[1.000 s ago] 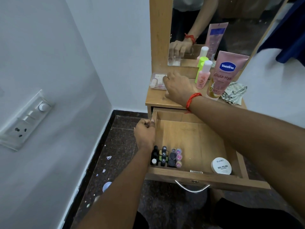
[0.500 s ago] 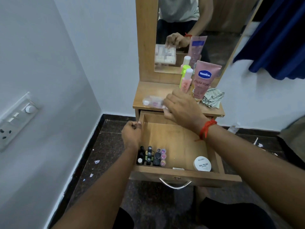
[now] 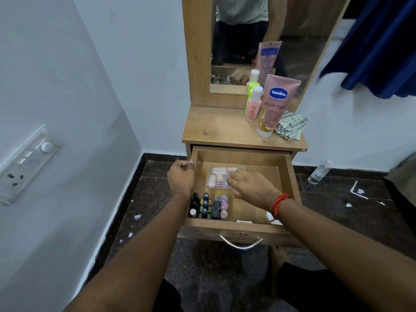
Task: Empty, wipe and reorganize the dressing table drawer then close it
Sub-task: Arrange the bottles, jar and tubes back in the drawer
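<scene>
Gripping drawer (image 3: 240, 157) left wall, left hand (image 3: 181, 176) fisted; right hand (image 3: 252, 184) (fingers curled) pinches clear case (image 3: 219, 176) inside drawer

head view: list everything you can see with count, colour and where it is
dressing table: 1, light wood, against the back wall
mirror: 1, wood-framed, above the table top
drawer: 1, light wood, pulled open
clear case: 1, transparent, drawer floor towards the back
small bottles: a cluster in rows, mostly black, some pink, drawer's front left corner; exact count unclear
white tub: 1, drawer's front right, mostly hidden by the wrist
Vaseline tube: 1, pink, table top right
pink bottle: 1, white cap, left of the tube
green bottle: 1, lime, behind the pink one
checked cloth: 1, green-white, table's right edge
switchboard: 1, white, left wall
plastic bottle: 1, clear, floor right
left hand: grips the drawer's left wall
right hand: holds the clear case
</scene>
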